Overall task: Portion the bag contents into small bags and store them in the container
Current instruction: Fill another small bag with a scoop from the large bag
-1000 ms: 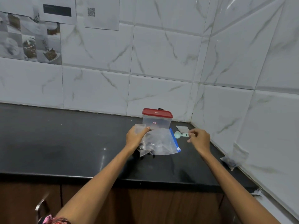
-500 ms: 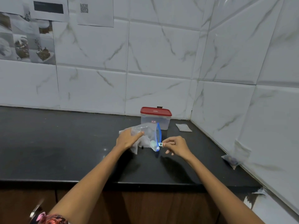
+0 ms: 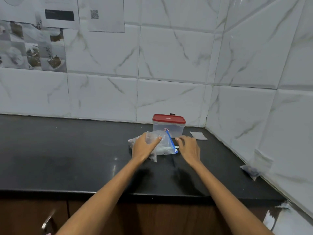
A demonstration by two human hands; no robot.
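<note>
A clear zip bag [image 3: 165, 145] with a blue zip strip lies on the black counter [image 3: 67, 158], with dark contents at its left end. My left hand [image 3: 144, 147] grips its left part from above, thumb on the plastic. A pale green spoon [image 3: 176, 147] lies inside the bag, and only its handle end pokes out past the zip. My right hand [image 3: 188, 148] hovers just right of that handle with fingers apart and holds nothing. Behind the bag stands the clear container [image 3: 168, 128] with its red lid on.
A flat stack of small empty bags [image 3: 198, 135] lies right of the container near the corner. A small filled bag [image 3: 251, 171] leans against the right tiled wall. The counter's front edge runs below my forearms, with wooden cabinet doors underneath.
My right hand carried the spoon from the counter into the bag's mouth and has let go of its handle. The bag has dropped flatter onto the counter under my left hand.
</note>
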